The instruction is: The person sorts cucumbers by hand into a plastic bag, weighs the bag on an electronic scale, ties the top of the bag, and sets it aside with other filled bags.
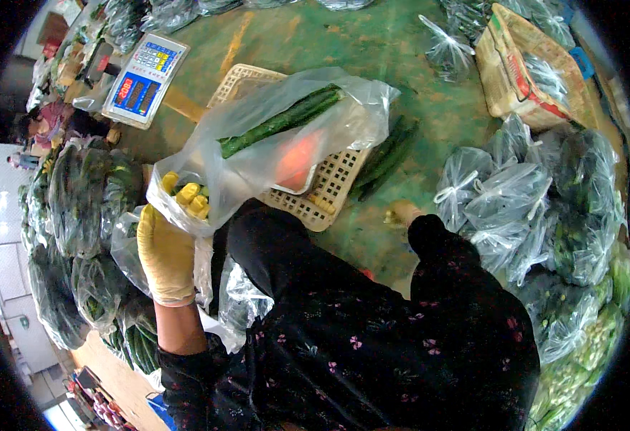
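Note:
My left hand (165,255), in a yellow glove, grips the mouth of a clear plastic bag (361,90); yellow fingertips show at the bag's opening. Inside lies a long dark green cucumber (279,121), slanting away to the right. Beneath the bag is a beige slatted plastic basket (320,210). An orange-red thing (298,158) shows through the film; its kind is unclear. Beyond the basket's right side, several loose cucumbers (390,158) lie on the floor. My right hand (402,212) is low, just right of them, small and blurred; its fingers are not clear.
A digital scale (146,80) with a lit display stands at the far left. Bagged green vegetables (92,194) are piled along the left. More knotted clear bags (505,197) crowd the right. A worn crate (519,72) holding bags stands at the far right.

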Demonstrator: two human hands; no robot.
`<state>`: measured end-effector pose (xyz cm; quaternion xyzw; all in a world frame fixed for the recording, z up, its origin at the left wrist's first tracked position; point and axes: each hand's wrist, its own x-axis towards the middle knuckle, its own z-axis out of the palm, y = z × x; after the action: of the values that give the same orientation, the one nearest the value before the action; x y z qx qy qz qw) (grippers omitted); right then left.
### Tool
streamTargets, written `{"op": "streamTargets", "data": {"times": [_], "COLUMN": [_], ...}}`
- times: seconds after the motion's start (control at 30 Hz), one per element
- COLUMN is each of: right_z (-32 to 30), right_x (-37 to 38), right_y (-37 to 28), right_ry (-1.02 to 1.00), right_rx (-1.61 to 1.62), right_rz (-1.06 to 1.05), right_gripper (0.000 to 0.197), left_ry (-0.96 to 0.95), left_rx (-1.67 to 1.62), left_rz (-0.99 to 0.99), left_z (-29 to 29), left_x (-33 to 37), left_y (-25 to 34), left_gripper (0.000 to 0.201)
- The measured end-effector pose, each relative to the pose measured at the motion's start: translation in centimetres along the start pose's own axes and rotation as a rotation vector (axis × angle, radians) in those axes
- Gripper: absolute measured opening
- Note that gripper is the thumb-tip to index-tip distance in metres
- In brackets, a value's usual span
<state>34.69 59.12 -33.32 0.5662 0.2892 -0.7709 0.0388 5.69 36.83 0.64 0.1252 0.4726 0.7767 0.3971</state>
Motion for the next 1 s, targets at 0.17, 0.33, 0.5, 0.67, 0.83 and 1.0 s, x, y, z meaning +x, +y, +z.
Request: {"op": "streamTargets", "data": {"times": [0.17, 0.33, 0.5, 0.67, 0.83, 1.0], "right_z": [2.1, 3.6, 6.9, 6.5, 5.3, 0.6], "right_x": [5.9, 14.3, 13.1, 10.4, 6.5, 6.8], "right_y": [-1.0, -1.2, -2.8, -4.0, -4.4, -2.0], "right_ry": [0.133, 0.190, 0.360, 0.429, 0.264, 0.133], "right_rx": [-0.094, 0.324, 0.063, 0.026, 0.344, 0.616], "right_rz": [-0.110, -0.093, -0.085, -0.104, -0.152, -0.433], "right_gripper": [0.055, 0.064, 0.063, 0.061, 0.060, 0.018], "left_ry": [-0.189, -0.049, 0.019, 0.007, -0.057, -0.044], "left_rx": [0.001, -0.028, 0.005, 0.032, -0.030, -0.078], "left_rz": [0.013, -0.041, -0.045, -0.078, -0.089, -0.043], "left_z": [-2.4, -0.7, -1.7, -1.6, -1.4, -1.5], "left_x": [1.2, 0.7, 0.0, 0.6, 1.0, 0.5], "left_y": [0.1, 0.2, 0.2, 0.0, -0.2, -0.3], "left_gripper": [0.051, 0.060, 0.069, 0.072, 0.067, 0.062]}}
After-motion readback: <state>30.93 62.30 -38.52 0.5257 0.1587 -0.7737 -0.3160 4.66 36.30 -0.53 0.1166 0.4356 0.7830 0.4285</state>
